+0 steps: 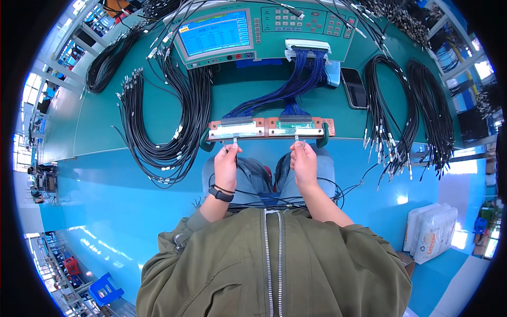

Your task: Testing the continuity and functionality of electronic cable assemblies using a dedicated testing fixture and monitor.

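Note:
My left hand (227, 162), a dark band on its wrist, pinches a small flat connector (235, 140) on a thin black cable at the front edge of the test fixture (268, 127). A matching connector (297, 138) is pinched between the fingers of my right hand (304, 162), at the fixture's right half. Both connector tips meet the fixture's front edge; how deep they sit is too small to tell. The fixture is a reddish-brown bar with two green circuit boards and dark green end handles. Blue wires (274, 95) run from it to the green cable tester (264, 34).
The tester's screen (214, 33) is lit. Bundled black cables (174, 142) hang over the table's left edge, with more cable bundles (388, 105) at the right. A phone (354, 89) lies beside them. Loose cables cross my lap. White sacks (430, 232) stand on the blue floor.

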Action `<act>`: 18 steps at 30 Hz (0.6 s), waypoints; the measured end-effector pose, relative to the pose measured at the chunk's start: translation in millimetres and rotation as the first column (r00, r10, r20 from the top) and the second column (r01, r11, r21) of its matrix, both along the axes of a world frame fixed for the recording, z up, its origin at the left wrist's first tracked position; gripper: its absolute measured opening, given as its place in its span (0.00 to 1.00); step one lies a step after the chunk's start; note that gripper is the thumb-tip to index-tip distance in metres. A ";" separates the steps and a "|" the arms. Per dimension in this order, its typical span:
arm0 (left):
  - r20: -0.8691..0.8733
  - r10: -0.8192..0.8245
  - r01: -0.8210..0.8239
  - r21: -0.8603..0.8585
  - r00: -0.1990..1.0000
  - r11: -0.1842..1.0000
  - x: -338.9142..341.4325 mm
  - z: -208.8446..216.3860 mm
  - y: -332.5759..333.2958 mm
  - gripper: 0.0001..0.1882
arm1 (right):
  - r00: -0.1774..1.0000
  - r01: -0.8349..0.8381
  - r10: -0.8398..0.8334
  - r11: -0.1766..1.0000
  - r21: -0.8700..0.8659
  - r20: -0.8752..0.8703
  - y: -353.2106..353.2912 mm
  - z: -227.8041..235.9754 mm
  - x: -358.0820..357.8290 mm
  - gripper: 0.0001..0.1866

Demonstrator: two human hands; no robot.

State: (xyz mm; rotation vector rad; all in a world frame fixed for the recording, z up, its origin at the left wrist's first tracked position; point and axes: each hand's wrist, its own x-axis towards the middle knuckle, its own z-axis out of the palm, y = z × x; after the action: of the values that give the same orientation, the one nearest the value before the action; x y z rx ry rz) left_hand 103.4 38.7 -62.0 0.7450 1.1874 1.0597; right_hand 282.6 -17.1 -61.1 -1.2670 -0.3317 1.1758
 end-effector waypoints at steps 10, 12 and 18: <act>-0.013 0.012 -0.012 0.017 1.000 1.000 2.8 0.9 0.4 0.07 | 0.992 0.061 -0.059 0.998 0.009 -0.109 5.1 4.6 -2.4 0.10; -0.026 0.018 -0.018 0.033 0.999 0.999 4.0 1.6 0.6 0.07 | 0.986 0.066 -0.065 0.998 0.004 -0.154 7.2 6.0 -0.8 0.10; -0.047 0.020 -0.018 0.044 0.999 0.999 5.3 0.7 -0.2 0.08 | 0.987 0.043 -0.044 0.999 -0.013 -0.157 7.5 6.1 1.8 0.09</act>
State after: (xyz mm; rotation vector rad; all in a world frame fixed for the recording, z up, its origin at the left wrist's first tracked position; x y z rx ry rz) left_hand 108.7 38.5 -61.3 0.7971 1.2172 1.0920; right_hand 284.5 -9.6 -55.0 -1.1765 -0.1814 1.2327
